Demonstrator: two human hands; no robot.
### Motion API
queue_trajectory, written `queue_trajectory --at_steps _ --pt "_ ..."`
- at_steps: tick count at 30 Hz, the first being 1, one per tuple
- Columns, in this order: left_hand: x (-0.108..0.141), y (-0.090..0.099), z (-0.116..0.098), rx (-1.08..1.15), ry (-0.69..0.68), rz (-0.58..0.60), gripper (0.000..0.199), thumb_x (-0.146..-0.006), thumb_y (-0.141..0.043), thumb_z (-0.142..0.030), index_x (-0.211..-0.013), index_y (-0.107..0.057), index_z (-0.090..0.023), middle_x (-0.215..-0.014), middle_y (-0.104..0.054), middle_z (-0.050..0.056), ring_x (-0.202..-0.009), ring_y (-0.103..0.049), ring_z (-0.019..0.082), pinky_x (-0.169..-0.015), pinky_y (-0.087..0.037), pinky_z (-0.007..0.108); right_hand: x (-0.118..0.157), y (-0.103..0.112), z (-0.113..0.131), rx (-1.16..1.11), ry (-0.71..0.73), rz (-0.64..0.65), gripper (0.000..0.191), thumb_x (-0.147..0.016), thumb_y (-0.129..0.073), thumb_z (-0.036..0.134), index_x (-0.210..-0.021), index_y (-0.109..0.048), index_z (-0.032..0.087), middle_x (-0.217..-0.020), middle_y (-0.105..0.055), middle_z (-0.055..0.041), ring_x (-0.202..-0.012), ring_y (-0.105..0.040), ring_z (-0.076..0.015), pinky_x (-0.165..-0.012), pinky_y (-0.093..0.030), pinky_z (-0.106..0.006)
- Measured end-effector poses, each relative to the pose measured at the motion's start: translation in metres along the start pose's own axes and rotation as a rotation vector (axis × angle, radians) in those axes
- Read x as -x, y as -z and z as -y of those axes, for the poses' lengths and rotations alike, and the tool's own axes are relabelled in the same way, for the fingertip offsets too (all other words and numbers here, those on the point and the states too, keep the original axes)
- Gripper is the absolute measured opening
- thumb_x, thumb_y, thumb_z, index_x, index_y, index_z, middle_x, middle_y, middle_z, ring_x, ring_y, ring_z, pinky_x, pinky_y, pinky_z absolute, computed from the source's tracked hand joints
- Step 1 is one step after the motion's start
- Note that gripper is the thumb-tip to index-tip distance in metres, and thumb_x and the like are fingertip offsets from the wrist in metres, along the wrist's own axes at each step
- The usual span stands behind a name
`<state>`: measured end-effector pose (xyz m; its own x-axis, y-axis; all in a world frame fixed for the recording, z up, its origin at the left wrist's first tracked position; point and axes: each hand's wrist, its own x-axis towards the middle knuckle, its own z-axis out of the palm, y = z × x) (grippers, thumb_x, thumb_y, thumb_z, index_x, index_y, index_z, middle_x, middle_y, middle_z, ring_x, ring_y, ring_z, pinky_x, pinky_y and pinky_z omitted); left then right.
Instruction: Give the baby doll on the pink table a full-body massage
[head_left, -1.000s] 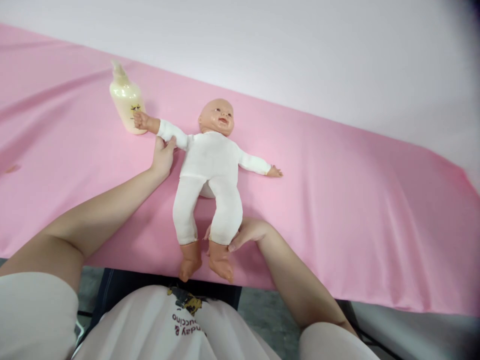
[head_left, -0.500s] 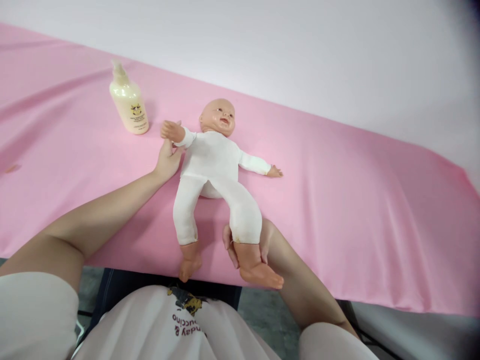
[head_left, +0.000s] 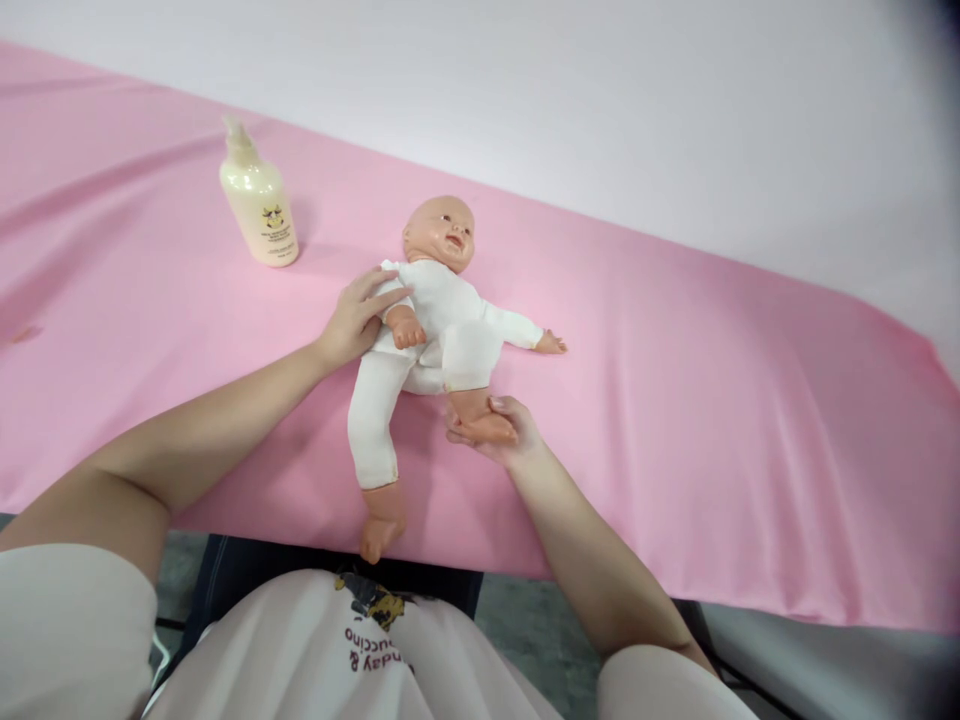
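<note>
A baby doll (head_left: pixel 439 285) with a white cloth body lies on its back on the pink cloth, head toward the far side. My left hand (head_left: pixel 361 315) is wrapped round the doll's arm on the left, which is folded down across its belly. My right hand (head_left: pixel 504 425) grips the doll's foot on the right from below, and that leg is bent up toward the belly. The other leg (head_left: pixel 377 440) lies stretched toward me, its foot at the near table edge. On the right the other arm (head_left: pixel 517 328) is spread out on the cloth.
A cream-coloured pump bottle (head_left: pixel 262 215) stands on the pink cloth (head_left: pixel 697 420) to the left of the doll. Behind the table is a white surface (head_left: pixel 600 100). The table's near edge runs just in front of my body.
My left hand has brought the doll's arm from stretched outward to folded over the belly. My right hand has pushed the leg up from straight to bent.
</note>
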<state>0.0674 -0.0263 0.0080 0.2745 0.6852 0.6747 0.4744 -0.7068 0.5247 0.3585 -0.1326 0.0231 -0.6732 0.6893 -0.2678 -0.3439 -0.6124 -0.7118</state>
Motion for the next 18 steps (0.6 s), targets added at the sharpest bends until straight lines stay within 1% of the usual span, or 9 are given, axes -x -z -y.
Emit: queue_trajectory --at_steps 2,5,7,10,12,14,18 --pt "0.000 0.001 -0.002 0.001 0.019 0.004 0.034 -0.098 -0.056 -0.038 -0.127 -0.072 -0.030 -0.146 -0.061 0.011 -0.145 -0.049 0.031 -0.122 -0.036 0.057 -0.002 -0.005 0.002 0.001 -0.018 -0.075 0.030 -0.070 -0.072 0.042 -0.087 -0.065 0.018 -0.072 -0.067 -0.0018 -0.057 -0.052 -0.0111 -0.055 -0.040 -0.026" --pt "-0.001 0.002 -0.004 -0.006 0.038 0.015 0.033 -0.098 -0.057 -0.038 -0.125 -0.073 -0.030 -0.146 -0.061 0.010 -0.145 -0.049 0.031 -0.122 -0.036 0.058 -0.004 -0.008 0.002 0.015 -0.021 -0.137 0.027 -0.070 -0.073 0.039 -0.084 -0.065 0.018 -0.073 -0.069 -0.0032 -0.055 -0.052 -0.0110 -0.051 -0.037 -0.025" --pt "0.000 0.002 -0.004 -0.014 0.026 0.018 0.034 -0.098 -0.056 -0.035 -0.127 -0.072 -0.030 -0.146 -0.060 0.010 -0.145 -0.048 0.031 -0.123 -0.036 0.058 -0.004 -0.010 0.002 0.034 -0.023 -0.139 0.028 -0.068 -0.075 0.038 -0.086 -0.066 0.018 -0.074 -0.071 -0.0039 -0.055 -0.053 -0.0120 -0.051 -0.038 -0.025" --pt "0.001 0.003 -0.004 -0.009 -0.004 0.015 0.037 -0.098 -0.054 -0.032 -0.131 -0.070 -0.029 -0.147 -0.059 0.012 -0.146 -0.048 0.030 -0.123 -0.037 0.055 -0.001 -0.013 0.003 0.060 -0.033 -0.095 0.036 -0.064 -0.078 0.037 -0.092 -0.070 0.016 -0.078 -0.073 -0.0046 -0.063 -0.062 -0.0145 -0.057 -0.046 -0.027" --pt "0.001 0.003 -0.004 0.008 0.009 0.000 0.039 -0.098 -0.055 -0.033 -0.134 -0.068 -0.028 -0.147 -0.059 0.013 -0.144 -0.050 0.030 -0.122 -0.038 0.054 0.003 -0.014 0.004 0.075 -0.077 -0.031 0.047 -0.062 -0.080 0.036 -0.103 -0.071 0.015 -0.082 -0.075 -0.0054 -0.071 -0.067 -0.0163 -0.065 -0.051 -0.027" --pt "0.000 0.004 -0.005 0.034 0.041 -0.034 0.042 -0.097 -0.058 -0.038 -0.137 -0.064 -0.026 -0.146 -0.059 0.013 -0.141 -0.053 0.029 -0.121 -0.040 0.052 0.006 -0.014 0.005 0.089 -0.140 0.078 0.062 -0.060 -0.084 0.034 -0.117 -0.068 0.016 -0.087 -0.077 -0.0056 -0.075 -0.070 -0.0179 -0.069 -0.054 -0.029" --pt "-0.001 0.002 0.002 0.120 0.125 -0.147 0.051 -0.098 -0.058 -0.052 -0.140 -0.057 -0.023 -0.143 -0.062 0.014 -0.137 -0.056 0.028 -0.122 -0.041 0.050 0.008 -0.008 0.004 0.143 -0.275 0.392 0.088 -0.057 -0.092 0.035 -0.136 -0.057 0.019 -0.093 -0.077 -0.0054 -0.082 -0.073 -0.0222 -0.076 -0.057 -0.035"
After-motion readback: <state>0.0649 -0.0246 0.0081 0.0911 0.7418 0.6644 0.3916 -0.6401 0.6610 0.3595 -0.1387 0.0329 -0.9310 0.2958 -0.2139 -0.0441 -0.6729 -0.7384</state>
